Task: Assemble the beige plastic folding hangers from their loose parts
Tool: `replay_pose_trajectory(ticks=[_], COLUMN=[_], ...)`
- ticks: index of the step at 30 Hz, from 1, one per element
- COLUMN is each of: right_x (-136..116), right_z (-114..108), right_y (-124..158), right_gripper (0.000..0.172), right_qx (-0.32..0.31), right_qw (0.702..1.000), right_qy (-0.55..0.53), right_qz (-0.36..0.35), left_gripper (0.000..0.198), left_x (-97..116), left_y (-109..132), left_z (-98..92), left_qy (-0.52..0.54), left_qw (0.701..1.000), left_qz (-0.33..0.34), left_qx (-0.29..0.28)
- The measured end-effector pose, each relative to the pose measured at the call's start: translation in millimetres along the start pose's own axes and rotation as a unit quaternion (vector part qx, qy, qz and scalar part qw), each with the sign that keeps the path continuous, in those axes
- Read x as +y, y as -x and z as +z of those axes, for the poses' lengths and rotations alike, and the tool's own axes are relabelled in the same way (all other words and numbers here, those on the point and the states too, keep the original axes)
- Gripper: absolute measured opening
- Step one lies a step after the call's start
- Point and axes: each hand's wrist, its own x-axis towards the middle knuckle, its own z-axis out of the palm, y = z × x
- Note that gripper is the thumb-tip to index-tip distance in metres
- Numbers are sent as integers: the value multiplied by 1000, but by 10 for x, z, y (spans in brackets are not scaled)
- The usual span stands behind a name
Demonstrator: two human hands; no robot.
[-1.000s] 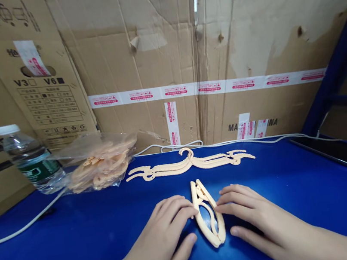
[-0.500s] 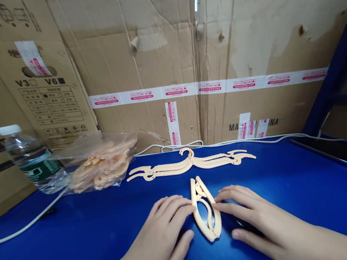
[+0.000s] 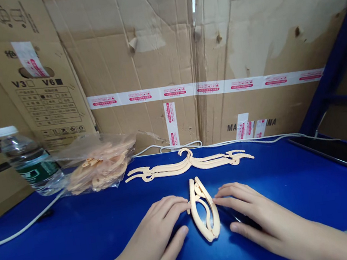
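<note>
A folded cream plastic hanger [image 3: 196, 220] lies on the blue table, its two arms close together at the far end. My left hand [image 3: 162, 231] is at its left side, fingertips at the edge, thumb apart. On the right side, my right hand [image 3: 254, 213] has its fingertips at the hanger's edge, with the thumb spread away. Neither hand is wrapped round anything. Beyond them, unfolded cream hangers [image 3: 172, 167] lie side by side across the table, with a hook at the middle.
At the left stand a water bottle [image 3: 33, 162] and a clear bag of cream hanger parts [image 3: 101, 167]. A white cable [image 3: 22, 232] runs over the table [image 3: 93, 246]. A dark flat device [image 3: 330, 152] lies at the right. Cardboard [image 3: 137, 61] rises behind.
My left hand has drawn slightly left, and a small tab of the folded hanger now shows beside its fingertips. The whole view has shifted a little.
</note>
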Motion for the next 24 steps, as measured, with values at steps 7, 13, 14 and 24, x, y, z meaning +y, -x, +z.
replay_pose_trajectory(ticks=[7,13,14,24], right_x=[4,3,4,26], right_z=[-10,-15,-14,-5], right_y=[-26,-19,-19,-23], right_gripper=[39,37,37,38], right_qx=[-2,1,-1,-3], right_qw=[1000,1000,1000,1000], right_qy=[-7,-10,-9,-11], right_qz=[4,2,2,1], left_gripper=[39,39,39,39], left_x=[19,12,11,16], left_y=[-12,-6,-6,-12], left_z=[-13,-10,-10,-16], left_qy=[23,18,18,19], left_qw=[1000,1000,1000,1000], left_qz=[7,3,4,1], left_qx=[-4,-3,-3,-12])
